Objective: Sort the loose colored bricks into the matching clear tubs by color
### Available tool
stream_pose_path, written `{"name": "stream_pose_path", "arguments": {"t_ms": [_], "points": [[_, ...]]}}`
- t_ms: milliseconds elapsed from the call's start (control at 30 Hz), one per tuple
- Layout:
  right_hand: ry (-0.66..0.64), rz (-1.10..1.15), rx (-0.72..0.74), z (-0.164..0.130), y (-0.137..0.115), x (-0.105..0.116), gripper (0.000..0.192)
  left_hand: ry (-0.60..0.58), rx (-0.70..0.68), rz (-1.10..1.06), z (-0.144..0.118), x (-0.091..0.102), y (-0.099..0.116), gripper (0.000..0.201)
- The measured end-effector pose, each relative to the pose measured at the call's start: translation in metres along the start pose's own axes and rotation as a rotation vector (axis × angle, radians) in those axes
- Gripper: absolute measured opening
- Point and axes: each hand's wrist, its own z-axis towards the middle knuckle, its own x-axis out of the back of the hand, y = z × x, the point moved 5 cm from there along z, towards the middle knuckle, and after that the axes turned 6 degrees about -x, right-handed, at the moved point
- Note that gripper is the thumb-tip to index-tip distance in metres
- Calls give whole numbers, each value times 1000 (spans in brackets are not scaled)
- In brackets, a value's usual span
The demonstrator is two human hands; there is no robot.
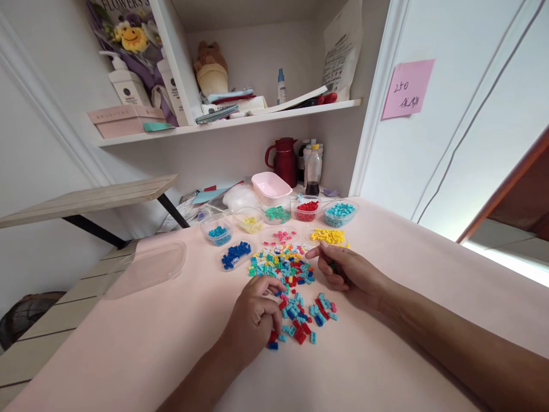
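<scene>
Resting on the pink worktop (386,343), both hands curl loosely around small bricks from the mixed pile (287,274) between them, left hand (253,320) and right hand (347,272), and a sweeping wrist could scatter pieces into the sorted tubs (306,209).

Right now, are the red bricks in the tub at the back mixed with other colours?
No, the tub of red bricks holds only red, standing between tubs of green bricks and light blue bricks.
</scene>
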Motion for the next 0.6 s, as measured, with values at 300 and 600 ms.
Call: {"name": "stream_pose_path", "arguments": {"t_ms": [300, 600], "points": [[-9, -28, -8, 0, 0, 0, 32, 137, 144, 119, 1, 8, -15, 44], [-25, -47, -11, 4, 0, 7, 35, 86, 157, 246, 2, 6, -15, 35]]}}
